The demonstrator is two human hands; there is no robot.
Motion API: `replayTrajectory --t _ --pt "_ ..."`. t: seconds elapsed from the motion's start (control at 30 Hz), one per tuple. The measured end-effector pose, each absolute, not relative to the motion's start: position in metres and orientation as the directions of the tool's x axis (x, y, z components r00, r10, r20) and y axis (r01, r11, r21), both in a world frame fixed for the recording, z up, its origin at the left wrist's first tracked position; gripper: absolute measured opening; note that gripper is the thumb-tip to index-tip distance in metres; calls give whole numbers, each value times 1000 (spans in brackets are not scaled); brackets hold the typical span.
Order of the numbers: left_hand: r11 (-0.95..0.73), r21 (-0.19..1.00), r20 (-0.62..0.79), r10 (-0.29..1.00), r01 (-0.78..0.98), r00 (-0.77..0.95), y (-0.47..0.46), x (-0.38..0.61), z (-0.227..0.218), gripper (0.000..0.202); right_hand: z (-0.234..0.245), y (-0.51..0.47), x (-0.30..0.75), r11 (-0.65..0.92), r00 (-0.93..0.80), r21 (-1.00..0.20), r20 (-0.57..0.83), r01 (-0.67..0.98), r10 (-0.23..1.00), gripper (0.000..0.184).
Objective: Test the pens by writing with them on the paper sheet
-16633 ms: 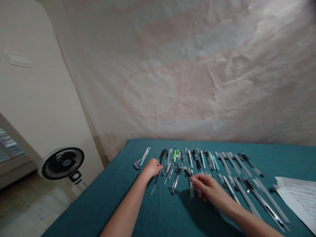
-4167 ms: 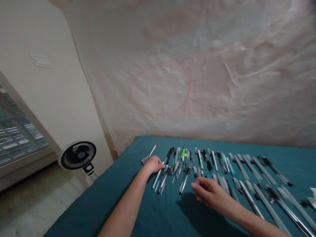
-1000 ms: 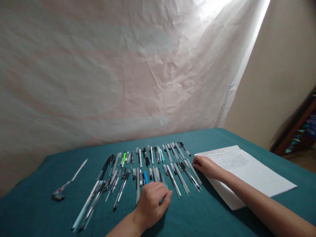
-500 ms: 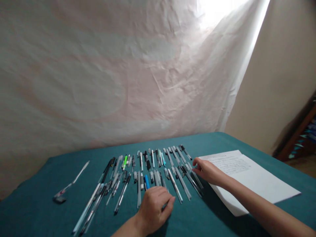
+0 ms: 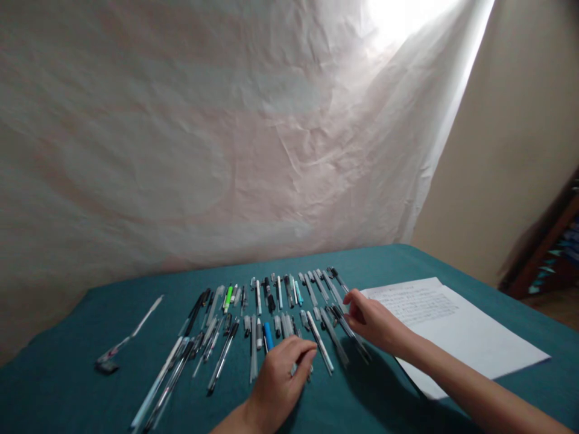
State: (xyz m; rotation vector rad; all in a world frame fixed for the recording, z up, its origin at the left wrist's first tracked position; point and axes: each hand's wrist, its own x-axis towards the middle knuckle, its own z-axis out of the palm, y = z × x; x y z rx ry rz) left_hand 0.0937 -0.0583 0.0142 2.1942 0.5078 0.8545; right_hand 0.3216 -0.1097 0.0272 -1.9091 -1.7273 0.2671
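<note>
My left hand (image 5: 283, 374) rests low in front of the pen rows, fingers curled and thumb tip against the forefinger. A small pen end shows beneath it; whether the hand grips that pen is hidden. To the right, my right hand (image 5: 373, 319) bends its fingers down onto the end of the front row, around a slim clear pen that is mostly covered. Beside its fingertips lies a black-capped clear pen (image 5: 348, 328). A white pen (image 5: 320, 343) and a capped clear pen (image 5: 333, 337) lie between the hands. A blue pen (image 5: 268, 335) sits just behind my left hand.
Many pens, including a green highlighter (image 5: 228, 298), lie in two rows on the teal cloth (image 5: 90, 325). Longer pens (image 5: 156, 386) lie front left. A dark object with a pale strip (image 5: 108, 363) lies far left. Written paper sheets (image 5: 479, 331) cover the right side.
My right hand has moved slightly left over the end of the front row, and the outermost clear pen no longer shows beside it. My left hand's thumb has closed up to the forefinger.
</note>
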Motion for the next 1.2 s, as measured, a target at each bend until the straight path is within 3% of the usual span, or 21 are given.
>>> replayTrajectory --t 0.13,0.2,0.27,0.4,0.67,0.87,1.2 --pt "-261 963 156 739 65 655 -63 100 11 33 34 -129 280 199 -16 -629 284 752 959 16" --pt "-76 997 54 734 3 677 -66 103 11 38 32 -137 264 265 -106 -637 277 724 955 16" --pt "-9 999 37 705 -43 709 -70 105 13 31 32 -142 255 294 -150 -631 272 718 951 15" --pt "-21 995 79 727 -93 682 -69 106 16 24 38 -137 263 237 -100 -628 245 741 964 13" --pt "65 961 73 876 -268 477 -49 104 2 30 20 -103 339 -68 207 -588 172 806 963 15" --pt "36 962 97 881 -270 464 -50 104 -1 31 0 -101 352 -204 217 -623 -57 755 974 14" --pt "4 962 126 880 -273 457 -47 104 -2 23 -9 -99 353 -224 209 -578 -93 784 973 14"
